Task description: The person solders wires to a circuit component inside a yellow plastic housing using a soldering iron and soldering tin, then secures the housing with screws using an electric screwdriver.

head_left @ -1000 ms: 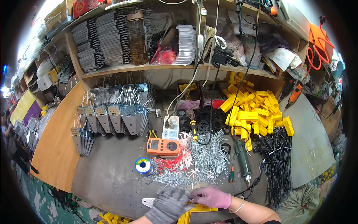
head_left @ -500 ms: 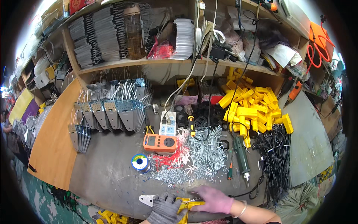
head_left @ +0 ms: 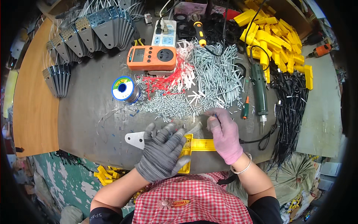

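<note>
My left hand (head_left: 160, 151), in a grey glove, lies over a yellow plastic housing (head_left: 203, 145) near the table's front edge, its fingers stretched out and apart. A flat metal plate with holes (head_left: 135, 140) sticks out to the left from under that hand. The housing's narrow arm runs right, toward my right hand (head_left: 226, 138) in a pink glove. Thumb and fingertips of the right hand are pinched together above the table; a small dark bit shows there, too small to name. Just beyond both hands spreads a heap of small screws (head_left: 167, 104).
Behind are long screws (head_left: 216, 74), red and white sleeves (head_left: 164, 83), a solder spool (head_left: 125, 89), an orange meter (head_left: 151, 58) and a power strip (head_left: 164, 33). Rightward lie an electric screwdriver (head_left: 259, 89), black cords (head_left: 289, 115) and yellow housings (head_left: 276, 41). Metal plates (head_left: 108, 30) stand far left.
My view has tipped down toward the table's front. The right hand has lifted off the yellow housing toward the screws, its fingers now pinched. My left hand stays on the housing, fingers more spread.
</note>
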Motion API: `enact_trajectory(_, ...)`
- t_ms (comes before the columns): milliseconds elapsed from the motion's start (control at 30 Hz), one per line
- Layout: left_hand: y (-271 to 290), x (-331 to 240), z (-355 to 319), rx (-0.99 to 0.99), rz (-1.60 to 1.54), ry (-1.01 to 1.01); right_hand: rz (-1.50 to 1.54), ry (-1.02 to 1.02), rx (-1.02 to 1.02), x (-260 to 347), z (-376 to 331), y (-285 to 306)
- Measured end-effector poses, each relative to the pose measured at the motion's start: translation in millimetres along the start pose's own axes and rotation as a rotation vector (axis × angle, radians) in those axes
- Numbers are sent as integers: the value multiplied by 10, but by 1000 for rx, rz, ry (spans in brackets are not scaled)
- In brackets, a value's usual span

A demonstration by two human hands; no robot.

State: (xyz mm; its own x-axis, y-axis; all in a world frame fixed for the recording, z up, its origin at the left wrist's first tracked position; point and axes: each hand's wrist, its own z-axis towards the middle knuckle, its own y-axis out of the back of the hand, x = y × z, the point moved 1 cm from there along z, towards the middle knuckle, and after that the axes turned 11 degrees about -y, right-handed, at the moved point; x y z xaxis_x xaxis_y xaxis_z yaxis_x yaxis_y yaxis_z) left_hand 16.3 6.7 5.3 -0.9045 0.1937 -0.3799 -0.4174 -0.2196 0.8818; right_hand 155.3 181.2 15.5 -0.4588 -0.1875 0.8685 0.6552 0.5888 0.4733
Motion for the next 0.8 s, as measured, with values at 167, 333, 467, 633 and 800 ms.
enact_trajectory(167, 1, -372, 87, -48, 154, -276, 96, -48, -55, -93, -8, -14)
enact_trajectory(333, 344, 451, 762, -159, 158, 73, -45, 279, -81, -111, 80, 124)
enact_trajectory(467, 437, 874, 859, 35, 421, 76, 205, -311, 136, 252, 119, 298)
enact_trajectory(633, 247, 962, 938, 123, 487, 93, -217, 464, 31, 280, 704, -52)
enact_trajectory(800, 38, 1057, 843, 106, 544, 39, -631, 453, 131, 195, 908, -400)
